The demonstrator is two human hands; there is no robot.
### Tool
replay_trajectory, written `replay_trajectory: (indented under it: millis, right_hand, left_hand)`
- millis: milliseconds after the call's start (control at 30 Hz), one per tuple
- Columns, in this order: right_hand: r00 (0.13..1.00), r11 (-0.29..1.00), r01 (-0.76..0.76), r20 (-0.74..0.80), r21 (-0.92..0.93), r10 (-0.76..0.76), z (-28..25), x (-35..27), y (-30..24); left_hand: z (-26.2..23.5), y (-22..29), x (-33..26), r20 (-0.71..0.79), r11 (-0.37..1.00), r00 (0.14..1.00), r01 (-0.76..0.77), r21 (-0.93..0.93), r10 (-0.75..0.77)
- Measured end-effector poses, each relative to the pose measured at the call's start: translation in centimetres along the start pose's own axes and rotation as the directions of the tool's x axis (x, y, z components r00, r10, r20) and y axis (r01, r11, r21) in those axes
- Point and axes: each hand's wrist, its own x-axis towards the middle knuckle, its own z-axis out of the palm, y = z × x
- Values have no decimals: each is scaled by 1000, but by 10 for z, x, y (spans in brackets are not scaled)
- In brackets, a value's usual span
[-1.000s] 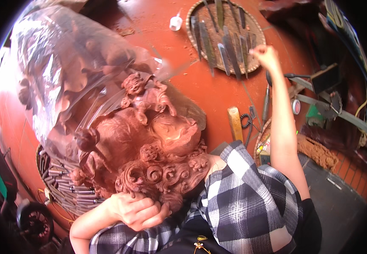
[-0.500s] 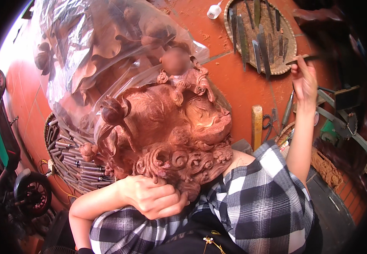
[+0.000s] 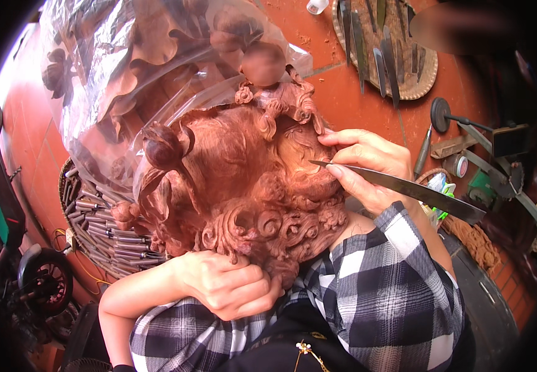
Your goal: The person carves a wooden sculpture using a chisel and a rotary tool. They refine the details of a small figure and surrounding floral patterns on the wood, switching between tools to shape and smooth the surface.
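Observation:
A reddish-brown wood carving (image 3: pixel 219 149) with curls, buds and swirling relief fills the middle, close against my lap. My left hand (image 3: pixel 228 285) is closed at its near lower edge, fingers curled beside the carved curls; what they grip, if anything, is hidden. In my right hand (image 3: pixel 374 164) is a long, narrow, dark carving knife (image 3: pixel 417 189), its pointed tip at the carving's right part and its broad end sticking out to the right. The fingertips of that hand rest against the carving's right edge.
Clear plastic sheeting (image 3: pixel 113 80) covers the carving's far left. A round woven tray (image 3: pixel 426 80) of blades lies at the far right. A basket of wooden-handled chisels (image 3: pixel 113 235) stands at left. Wheeled machinery (image 3: pixel 45 282) is on the far left, metal tools (image 3: pixel 504 164) at right.
My right hand has come from beside the blade tray down and left to the carving, bringing the knife against it. My left hand stays in place.

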Motion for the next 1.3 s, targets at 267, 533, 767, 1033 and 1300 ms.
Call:
replay_trajectory:
  millis: [267,533,767,1033,1300]
  right_hand:
    - [997,999,-29,67,-27,31,-6,11,-4]
    - [997,999,11,81,-41,-8,-6,10,4]
    - [996,994,-13,92,-106,22,-6,7,-4]
    - [995,995,-5,97,-102,14,-2,2,-1]
    - [997,999,30,73,-31,-28,-3,5,3]
  left_hand:
    - [2,0,0,-16,1000,1000,3,-22,-3]
    - [2,0,1,-22,1000,1000,9,-4,-9]
    - [3,0,1,-37,1000,999,8,5,-8]
    - [1,-2,3,-23,1000,1000,0,-17,-1]
    - [0,-2,5,-15,1000,1000,0,-2,-1]
